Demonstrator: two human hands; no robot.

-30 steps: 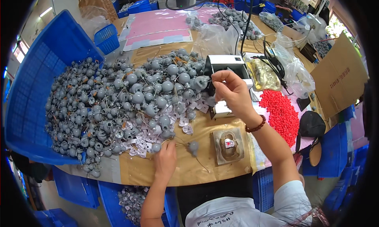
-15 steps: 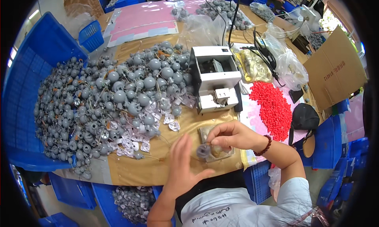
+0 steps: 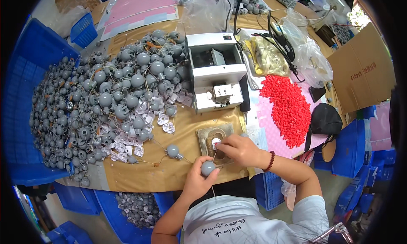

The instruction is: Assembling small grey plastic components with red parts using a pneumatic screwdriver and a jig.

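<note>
My left hand (image 3: 196, 178) is closed around a grey ball-shaped part (image 3: 208, 168) near the table's front edge. A thin wire hangs below it. Just to the right, my right hand (image 3: 243, 151) pinches close to a small white piece with a touch of red (image 3: 216, 142); a thin wire seems to run from there toward the ball. Both lie over a square, stained block with an oval hollow (image 3: 205, 135). Another grey ball with wires (image 3: 173, 150) rests on the table left of the block.
A big heap of grey ball parts (image 3: 106, 99) and white plastic pieces (image 3: 168, 127) fills the left. Behind the block stands a white-and-black machine (image 3: 220, 72). Red small parts (image 3: 288, 112) lie on a pink sheet at right, beside a black pouch (image 3: 326, 119) and a cardboard box (image 3: 360, 70).
My left hand, open and raised before, has closed on a grey ball. My right hand has lowered over the block. A wired grey ball now shows left of the block. The view has shifted.
</note>
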